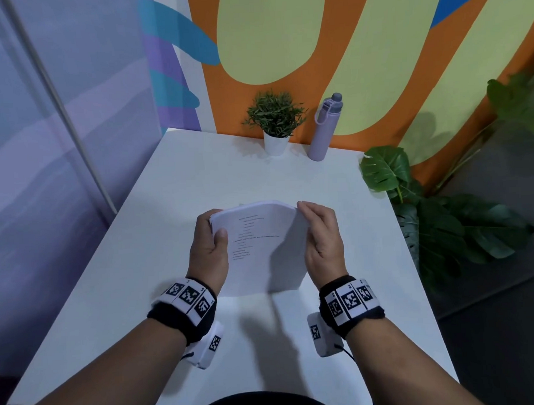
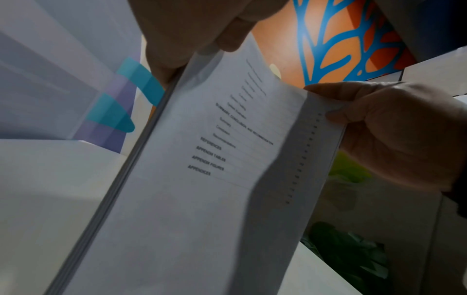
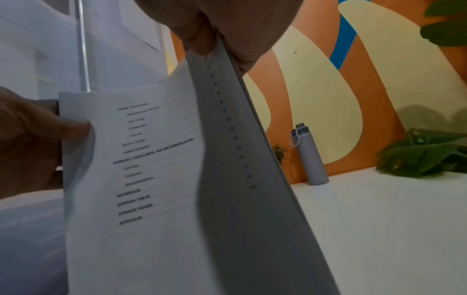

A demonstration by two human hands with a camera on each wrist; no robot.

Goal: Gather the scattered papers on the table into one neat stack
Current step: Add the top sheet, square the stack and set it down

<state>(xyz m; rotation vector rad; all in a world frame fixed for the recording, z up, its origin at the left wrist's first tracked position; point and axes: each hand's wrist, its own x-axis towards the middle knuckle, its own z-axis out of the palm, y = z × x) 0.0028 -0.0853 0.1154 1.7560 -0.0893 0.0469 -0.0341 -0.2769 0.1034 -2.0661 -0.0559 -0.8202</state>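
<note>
A stack of white printed papers (image 1: 263, 248) stands on its lower edge on the white table (image 1: 167, 182), held upright between both hands. My left hand (image 1: 210, 238) grips its left side, thumb on the front sheet. My right hand (image 1: 320, 230) holds its right side, fingers curled round the top corner. The top sheet bows towards me. In the left wrist view the papers (image 2: 197, 179) show a list of headings, with the right hand (image 2: 394, 131) at their far edge. In the right wrist view the papers (image 3: 156, 179) fill the middle, with the left hand (image 3: 33, 139) pinching their left edge.
A small potted plant (image 1: 274, 122) and a lilac water bottle (image 1: 323, 126) stand at the table's far edge by the orange and green wall. Large green leaves (image 1: 444, 219) hang beside the table's right edge. The bottle (image 3: 309, 155) also shows in the right wrist view.
</note>
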